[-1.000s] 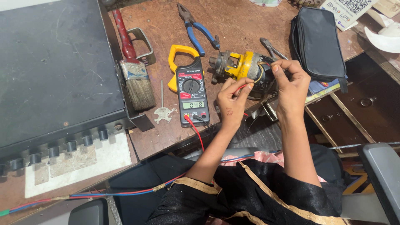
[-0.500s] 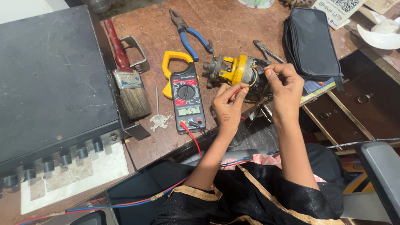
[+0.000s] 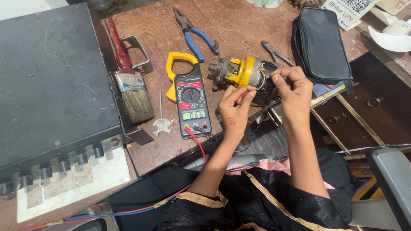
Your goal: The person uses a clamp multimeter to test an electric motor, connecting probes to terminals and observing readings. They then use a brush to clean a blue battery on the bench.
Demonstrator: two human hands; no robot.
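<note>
While the left hand point(image 3: 233, 112) pinches a thin red probe point(image 3: 243, 95), the right hand point(image 3: 294, 87) pinches a wire on the yellow motor point(image 3: 242, 72) lying on the brown surface point(image 3: 239, 25) beside a clamp meter point(image 3: 191, 99).

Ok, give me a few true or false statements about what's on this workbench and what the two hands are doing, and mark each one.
1. The left hand pinches a thin red probe lead near the small yellow and grey motor. True.
2. The yellow clamp meter with the black dial face lies to the right of the motor. False: it lies to its left.
3. The blue-handled pliers lie on the brown worktop, touched by neither hand. True.
4. The red-handled paintbrush is in the right hand. False: it lies beside the large black metal box; the right hand is at the motor's wires.
5. The black zip pouch stands open. False: it is closed.
</note>
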